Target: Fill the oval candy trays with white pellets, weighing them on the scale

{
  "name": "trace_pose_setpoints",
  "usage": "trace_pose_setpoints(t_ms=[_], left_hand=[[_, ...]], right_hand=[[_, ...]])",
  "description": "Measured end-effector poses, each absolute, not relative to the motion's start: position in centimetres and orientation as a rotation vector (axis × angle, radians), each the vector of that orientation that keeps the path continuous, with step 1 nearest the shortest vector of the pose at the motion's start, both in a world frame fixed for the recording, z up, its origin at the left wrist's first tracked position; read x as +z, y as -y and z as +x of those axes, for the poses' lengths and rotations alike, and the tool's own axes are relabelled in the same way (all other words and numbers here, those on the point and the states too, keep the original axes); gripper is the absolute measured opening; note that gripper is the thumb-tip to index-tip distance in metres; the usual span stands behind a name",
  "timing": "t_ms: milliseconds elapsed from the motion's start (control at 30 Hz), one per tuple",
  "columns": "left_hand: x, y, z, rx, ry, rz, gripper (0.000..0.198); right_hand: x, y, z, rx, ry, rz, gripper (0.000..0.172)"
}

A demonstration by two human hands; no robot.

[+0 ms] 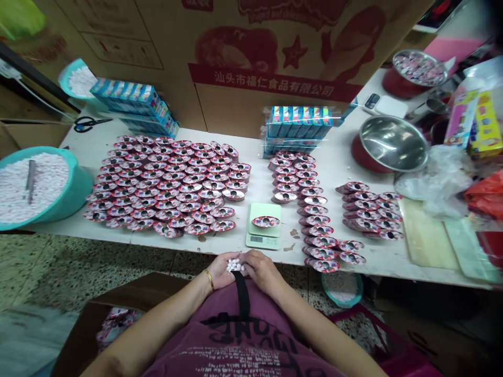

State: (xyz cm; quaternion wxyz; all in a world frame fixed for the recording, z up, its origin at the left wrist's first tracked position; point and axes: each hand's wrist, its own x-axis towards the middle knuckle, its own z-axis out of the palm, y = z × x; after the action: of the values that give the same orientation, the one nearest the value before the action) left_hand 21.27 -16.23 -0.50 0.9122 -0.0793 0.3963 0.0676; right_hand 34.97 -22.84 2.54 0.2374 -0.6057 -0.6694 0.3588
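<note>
My left hand (220, 268) is cupped palm up in front of my waist, with a small heap of white candies (234, 265) in it. Against the heap's right side rest the curled fingers of my right hand (260, 268); exactly what they pinch is partly hidden. Just beyond both hands, at the table's front edge, a pale green kitchen scale (264, 242) carries one oval red-and-white packet (265, 222). Many similar packets (168, 186) stand in tight rows left of the scale, and more packets (315, 220) form stacks on its right.
A turquoise tub (78, 180) of white pieces stands at far left. Blue boxes (129, 102) and scissors (88, 123) lie behind the rows. A large carton (236, 104) closes off the back. Right are a steel bowl (393, 141), plastic bags and boards; below, another tub (341, 301).
</note>
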Motion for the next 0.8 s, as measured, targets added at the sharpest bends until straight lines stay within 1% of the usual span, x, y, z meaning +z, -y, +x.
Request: trace_pose_setpoints(t_ms=[67, 200, 300, 367, 467, 533, 600, 633, 700, 800], left_hand=[[-0.5, 16.1, 21.3, 0.13, -0.792, -0.151, 0.017], [-0.4, 15.7, 20.8, 0.129, -0.752, -0.138, 0.032], [-0.3, 15.4, 20.9, 0.156, -0.744, -0.15, 0.033], [-0.4, 15.2, 21.3, 0.176, -0.74, -0.171, 0.03], [-0.7, 15.1, 22.2, 0.202, -0.747, -0.219, 0.02], [-0.8, 15.0, 22.2, 0.183, -0.759, -0.212, 0.017], [-0.8, 14.8, 21.7, 0.173, -0.785, -0.179, 0.018], [-0.8, 14.6, 21.2, 0.182, -0.809, -0.167, 0.018], [-0.7, 14.3, 19.9, 0.235, -0.855, -0.163, 0.016], [-0.6, 13.8, 17.7, 0.332, -0.899, -0.163, 0.016]], right_hand=[[2.4, 22.8, 36.3, 0.982, 1.676, -1.656, 0.019], [2.5, 21.4, 40.3, 0.785, 1.402, -1.762, 0.014], [3.5, 20.2, 41.4, 0.714, 1.323, -1.817, 0.015], [4.3, 19.9, 40.2, 0.768, 1.415, -1.754, 0.016], [4.9, 19.9, 37.8, 0.812, 1.722, -1.655, 0.021], [4.4, 19.7, 37.5, 0.674, 1.89, -1.741, 0.031], [3.3, 19.0, 38.5, 0.482, 1.982, -1.923, 0.043], [2.7, 18.4, 39.4, 0.422, 2.024, -2.004, 0.045], [1.8, 17.0, 41.3, 0.39, 2.114, -2.102, 0.042], [1.6, 13.8, 43.7, 0.358, 2.136, -2.096, 0.034]])
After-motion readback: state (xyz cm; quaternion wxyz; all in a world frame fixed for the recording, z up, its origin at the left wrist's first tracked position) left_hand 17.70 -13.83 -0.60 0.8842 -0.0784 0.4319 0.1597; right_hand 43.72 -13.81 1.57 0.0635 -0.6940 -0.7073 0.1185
